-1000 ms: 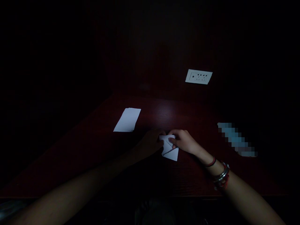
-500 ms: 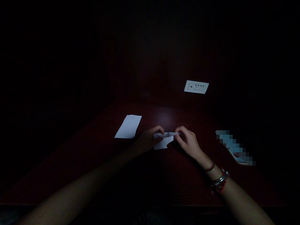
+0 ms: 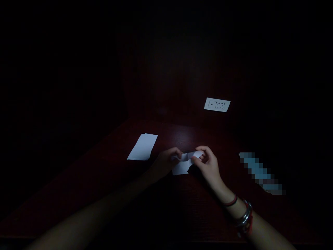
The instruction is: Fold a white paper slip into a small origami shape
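A small white sheet of paper [image 3: 180,169], creased and partly folded over, is held between my two hands just above the dark red table. My left hand [image 3: 166,160] pinches its left side between thumb and fingers. On the right side, my right hand [image 3: 209,165] has its thumb against the near face and its fingers behind the raised, curved upper flap. The near part of the paper hangs toward me with an uneven lower right edge. Some of my left fingers are lost in shadow.
A stack of white paper sheets [image 3: 143,147] lies on the table [image 3: 111,146] to the left. At the right is a long, pixelated blue object [image 3: 260,172]. A white socket plate [image 3: 217,105] is set in the dark back wall. The surroundings are very dim.
The paper's upper flap has lifted and bowed open, and my right fingers have shifted behind it. The whole view has moved, so everything sits slightly lower.
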Tool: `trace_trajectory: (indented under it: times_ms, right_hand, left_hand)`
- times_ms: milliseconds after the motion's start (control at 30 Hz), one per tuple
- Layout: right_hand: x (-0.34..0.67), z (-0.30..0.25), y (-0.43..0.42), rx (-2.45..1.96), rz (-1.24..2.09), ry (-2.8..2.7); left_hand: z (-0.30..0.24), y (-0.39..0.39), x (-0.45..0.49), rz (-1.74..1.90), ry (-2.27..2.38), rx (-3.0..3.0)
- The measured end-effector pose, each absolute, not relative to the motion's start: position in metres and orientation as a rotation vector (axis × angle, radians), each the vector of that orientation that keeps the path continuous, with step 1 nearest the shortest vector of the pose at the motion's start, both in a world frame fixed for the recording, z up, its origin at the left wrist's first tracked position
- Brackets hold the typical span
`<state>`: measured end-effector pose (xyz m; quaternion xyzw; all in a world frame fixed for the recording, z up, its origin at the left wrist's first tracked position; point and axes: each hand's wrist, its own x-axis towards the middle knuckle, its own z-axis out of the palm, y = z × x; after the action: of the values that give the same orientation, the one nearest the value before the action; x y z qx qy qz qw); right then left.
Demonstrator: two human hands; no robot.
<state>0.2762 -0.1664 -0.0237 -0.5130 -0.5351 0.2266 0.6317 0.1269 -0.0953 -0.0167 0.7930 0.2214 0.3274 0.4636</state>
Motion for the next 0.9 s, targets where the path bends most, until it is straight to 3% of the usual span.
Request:
trace_trajectory:
  times_ms: [200,533,900]
  right_hand:
    - [0.279,-0.022,-0.165,-1.075,0.750,-1.121]
    - [0.273,-0.015,-0.172,-1.260,0.500,-1.262]
    - [0.276,-0.011,-0.175,-1.387,0.223,-1.571]
  left_hand:
    - [-0.006,-0.100,0.123,0.659,0.495,1.770]
    - [-0.018,-0.097,0.132,0.697,0.505,1.357]
    - [-0.021,-0.094,0.130,0.842,0.589,1.551]
